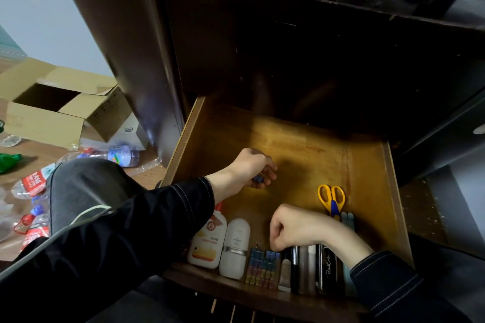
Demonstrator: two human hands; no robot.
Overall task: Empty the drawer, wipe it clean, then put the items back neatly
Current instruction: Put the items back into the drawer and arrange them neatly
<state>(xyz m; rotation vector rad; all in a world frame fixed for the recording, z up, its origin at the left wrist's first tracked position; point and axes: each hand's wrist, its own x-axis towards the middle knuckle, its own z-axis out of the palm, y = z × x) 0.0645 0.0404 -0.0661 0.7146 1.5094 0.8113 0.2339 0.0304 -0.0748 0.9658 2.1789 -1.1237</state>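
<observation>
left hand (252, 168) cups small blue binder clips (258, 179) over the bare drawer (301, 149) floor; right hand (296, 225) curls down at the clip row (262, 265) by the front wall, its grip hidden. clips seem light, stiff, slippery: pinch the bodies

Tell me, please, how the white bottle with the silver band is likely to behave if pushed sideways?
The white bottle lies on its side and looks round, so it would probably roll. The orange-label bottle and binder clips flank it closely, likely stopping it soon. Its smooth shell may be slippery to grip.
</observation>
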